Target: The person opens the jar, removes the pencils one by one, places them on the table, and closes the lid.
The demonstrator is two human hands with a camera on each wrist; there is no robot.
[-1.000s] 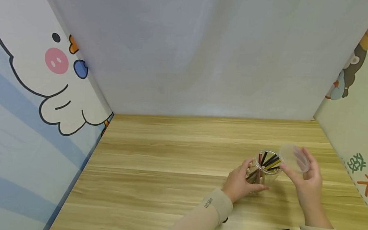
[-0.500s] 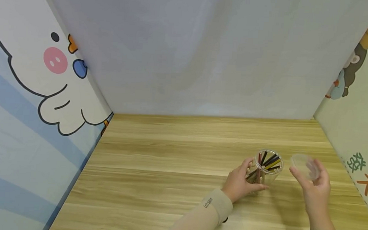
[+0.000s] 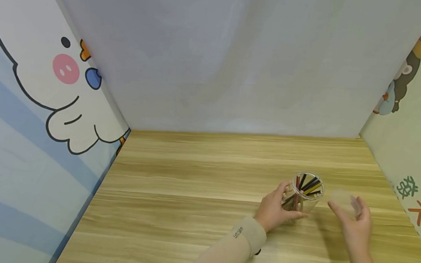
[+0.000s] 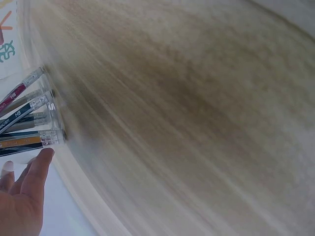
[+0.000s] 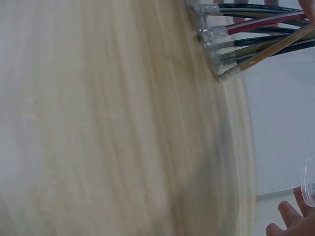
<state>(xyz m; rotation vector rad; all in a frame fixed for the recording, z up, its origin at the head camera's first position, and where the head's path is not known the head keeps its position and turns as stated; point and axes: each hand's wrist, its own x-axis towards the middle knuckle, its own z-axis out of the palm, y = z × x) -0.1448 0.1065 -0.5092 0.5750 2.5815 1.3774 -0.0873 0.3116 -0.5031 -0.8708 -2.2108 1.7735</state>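
A clear jar [image 3: 312, 205] stands on the right part of the table, its mouth uncovered. Inside it, several pencils [image 3: 310, 186] in black, red and yellow lean at different angles. My left hand [image 3: 272, 209] grips the jar from its left side, thumb along the near wall. To the right of the jar, my right hand [image 3: 356, 228] holds a translucent round lid [image 3: 342, 198] between thumb and fingers, raised and apart from the jar. The right wrist view shows the lid [image 5: 309, 184] at its right edge, beside the fingers, with the pencils [image 5: 266, 42] higher up.
The wood-grain table [image 3: 178, 193] runs back to a plain grey-white panel [image 3: 214, 68]. A side panel with a cartoon character [image 3: 65, 68] stands on the left. On the right is a pale green printed panel [image 3: 406, 149].
My right hand has moved the lid rightward from beside the jar's rim, then slightly lower and back to the left. My left hand and the jar have stayed in place.
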